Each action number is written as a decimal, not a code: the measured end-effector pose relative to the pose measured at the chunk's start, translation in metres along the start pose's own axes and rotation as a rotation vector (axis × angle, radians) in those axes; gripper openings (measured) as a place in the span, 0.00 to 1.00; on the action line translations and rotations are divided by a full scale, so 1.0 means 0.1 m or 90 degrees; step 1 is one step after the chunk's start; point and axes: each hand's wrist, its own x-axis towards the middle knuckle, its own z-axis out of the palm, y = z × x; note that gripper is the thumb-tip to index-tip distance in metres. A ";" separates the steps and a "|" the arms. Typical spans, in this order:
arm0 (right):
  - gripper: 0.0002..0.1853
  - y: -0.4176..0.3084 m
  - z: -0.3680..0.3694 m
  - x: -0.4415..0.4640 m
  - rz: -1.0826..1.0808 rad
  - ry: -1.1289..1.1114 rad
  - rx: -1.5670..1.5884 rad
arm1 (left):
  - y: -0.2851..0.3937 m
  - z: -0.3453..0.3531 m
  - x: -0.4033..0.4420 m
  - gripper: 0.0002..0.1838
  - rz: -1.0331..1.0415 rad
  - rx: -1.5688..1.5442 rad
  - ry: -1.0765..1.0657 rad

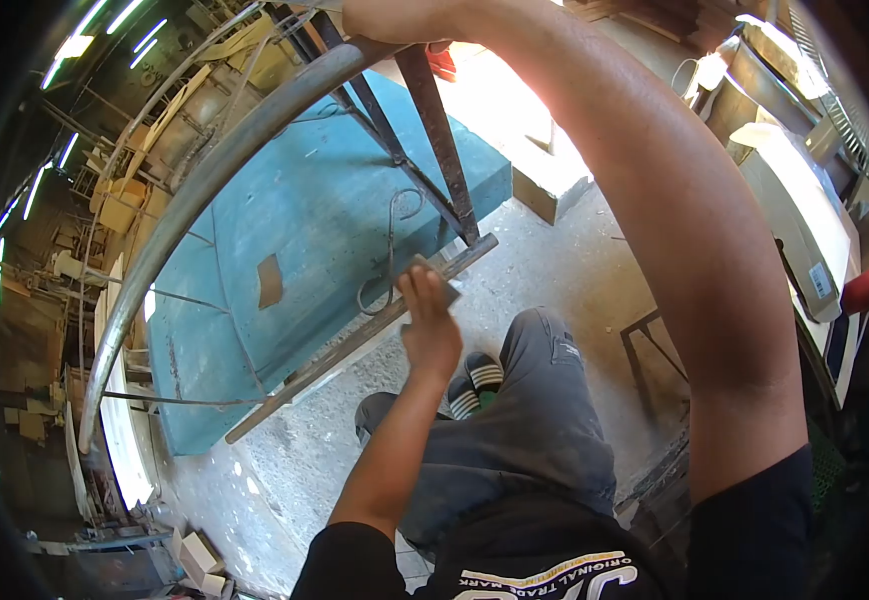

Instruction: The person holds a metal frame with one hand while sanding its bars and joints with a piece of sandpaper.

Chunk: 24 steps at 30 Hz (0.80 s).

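A metal frame with a curved tube (190,190), a straight bar (340,352) and thin scrolled rods (392,225) stands in front of me. My left hand (431,325) is closed on a small grey-brown folded piece that looks like sandpaper (448,287), pressed against the straight bar near its right end. Up at the top edge, my right hand (395,18) rests over the curved tube and appears to grip it; its fingers are mostly hidden or cut off. Two dark flat legs (435,135) run from the bar up toward the tube.
Behind the frame lies a large blue slab-like surface (305,200) with a brown patch (270,280). A pale block (552,190) sits at its right corner. White panels (800,220) stand at right. Wooden pieces (200,560) lie at lower left on the speckled floor (255,520).
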 end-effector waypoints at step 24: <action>0.10 0.00 0.05 0.00 -0.031 0.070 -0.121 | 0.23 0.23 0.25 0.51 -0.008 -0.177 0.131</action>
